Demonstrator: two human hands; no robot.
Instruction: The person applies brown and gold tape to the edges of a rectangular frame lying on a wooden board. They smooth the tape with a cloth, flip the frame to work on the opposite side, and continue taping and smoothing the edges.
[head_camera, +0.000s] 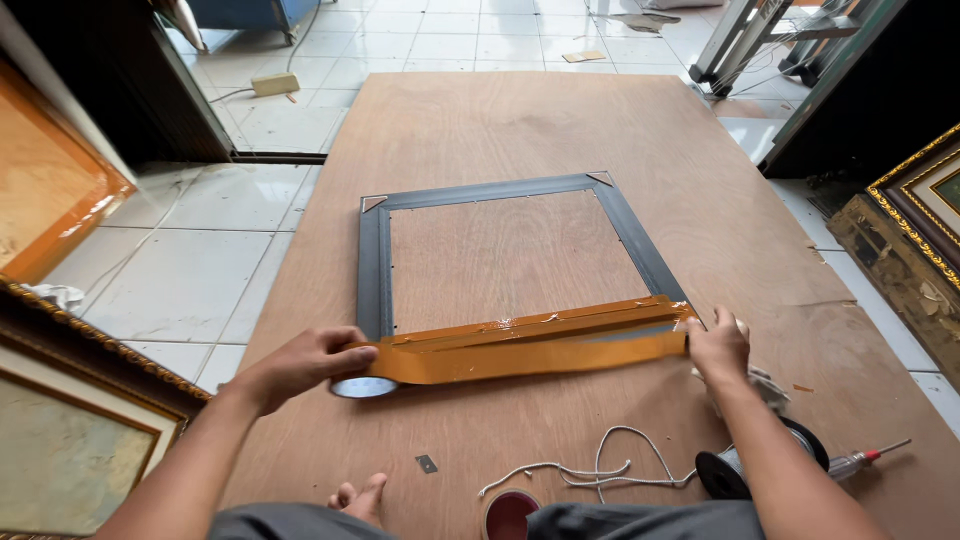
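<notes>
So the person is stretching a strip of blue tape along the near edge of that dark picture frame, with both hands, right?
Not quite: the tape is orange-brown, not blue, as the head view shows. The rest holds: the left hand and right hand stretch it along the near edge of the dark frame.

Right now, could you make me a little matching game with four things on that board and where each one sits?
Things:
1. brown tape strip
2. dark frame
3. white cord
4. tape roll

Places:
A. under the left hand
B. loose on the board, near edge
C. stretched between both hands
D. flat in the board's middle

Pairs: 1-C, 2-D, 3-B, 4-A
</notes>
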